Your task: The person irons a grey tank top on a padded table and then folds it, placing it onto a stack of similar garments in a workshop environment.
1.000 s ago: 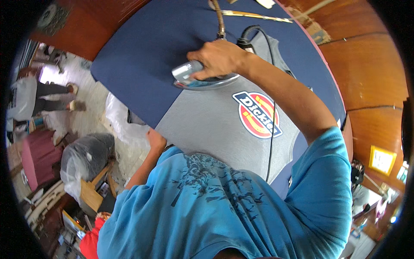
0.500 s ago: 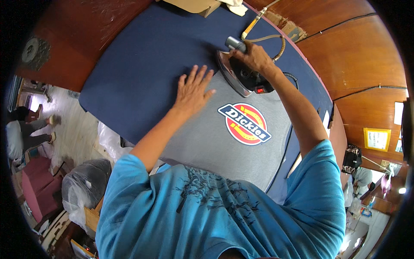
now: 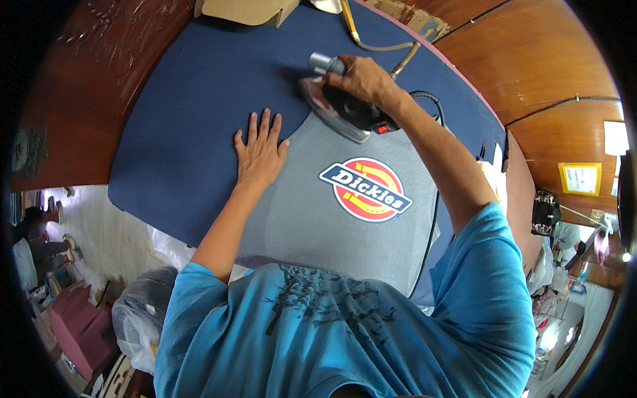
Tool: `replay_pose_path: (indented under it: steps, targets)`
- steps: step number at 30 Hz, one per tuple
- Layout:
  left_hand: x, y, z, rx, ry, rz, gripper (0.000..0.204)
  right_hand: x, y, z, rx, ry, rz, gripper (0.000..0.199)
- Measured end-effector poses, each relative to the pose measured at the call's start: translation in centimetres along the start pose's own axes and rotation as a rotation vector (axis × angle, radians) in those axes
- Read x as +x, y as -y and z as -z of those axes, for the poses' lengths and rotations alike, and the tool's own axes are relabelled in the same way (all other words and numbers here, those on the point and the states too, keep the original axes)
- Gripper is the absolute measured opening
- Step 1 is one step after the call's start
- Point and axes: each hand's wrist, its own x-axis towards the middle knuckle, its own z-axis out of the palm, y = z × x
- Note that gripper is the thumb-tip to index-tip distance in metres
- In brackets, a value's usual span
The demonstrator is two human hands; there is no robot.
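Left hand [image 3: 260,151] slid left, fingers spread flat, right hand [image 3: 358,78] gripping iron [image 3: 342,109], oval red-yellow-blue logo [image 3: 366,189]

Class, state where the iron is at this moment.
In the head view the iron sits upper centre, gripped by the right hand, at the top edge of the grey shirt on the blue ironing surface.

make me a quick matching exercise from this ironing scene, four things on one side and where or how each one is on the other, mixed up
Things:
1. left hand
2. right hand
3. cardboard box
4. round logo

States:
A. at the far edge of the blue board
B. gripping the iron
C. printed on the grey shirt
D. flat, fingers spread, at the shirt's edge

Pairs: 1-D, 2-B, 3-A, 4-C
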Motion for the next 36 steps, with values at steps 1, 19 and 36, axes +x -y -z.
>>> replay_pose_path:
  steps: [1, 19, 36]
  targets:
    - [0.1, 0.1, 0.0, 0.001, -0.007, 0.005, 0.056, 0.1, -0.4, -0.2, 0.012, -0.010, 0.013, 0.052]
    - [0.2, -0.1, 0.4, 0.022, 0.022, 0.018, 0.055, 5.4, -7.3, 0.3, 0.317, -0.252, -0.243, 0.045]
    - [0.4, -0.1, 0.5, 0.007, 0.012, 0.023, 0.055, 5.6, -7.2, 1.7, 0.490, -0.252, -0.299, 0.050]
